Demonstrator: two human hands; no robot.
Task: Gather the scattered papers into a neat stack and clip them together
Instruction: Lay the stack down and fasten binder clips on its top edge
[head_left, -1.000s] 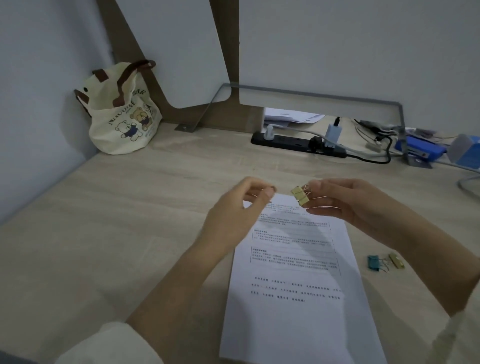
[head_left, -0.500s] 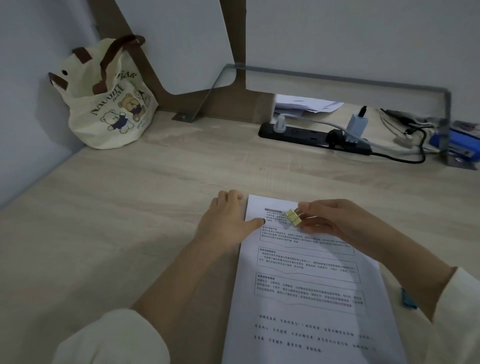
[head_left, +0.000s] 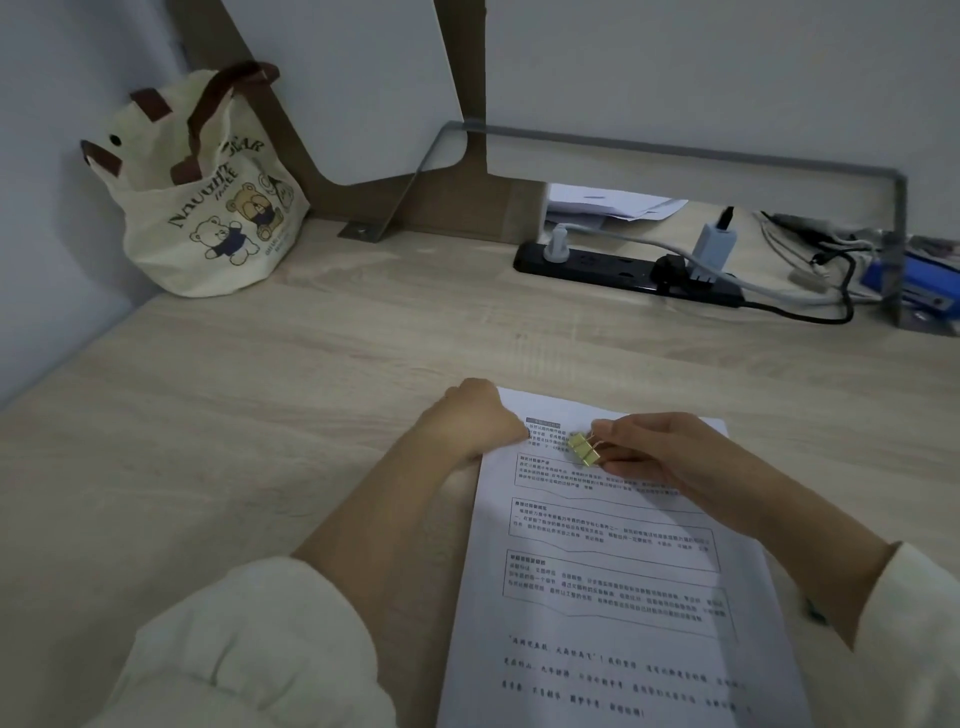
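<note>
Right fingers (head_left: 621, 456) pinch one clip (head_left: 584, 450) over perhaps one stack (head_left: 597, 597).

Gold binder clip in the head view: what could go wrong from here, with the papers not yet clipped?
1. The gold binder clip, pinched by the right hand, is over the printed text, not at an edge; it may bite crooked or miss lower sheets.
2. The left hand holds only the top-left corner of the paper stack, so the free lower end could fan out when the clip pushes on.
</note>
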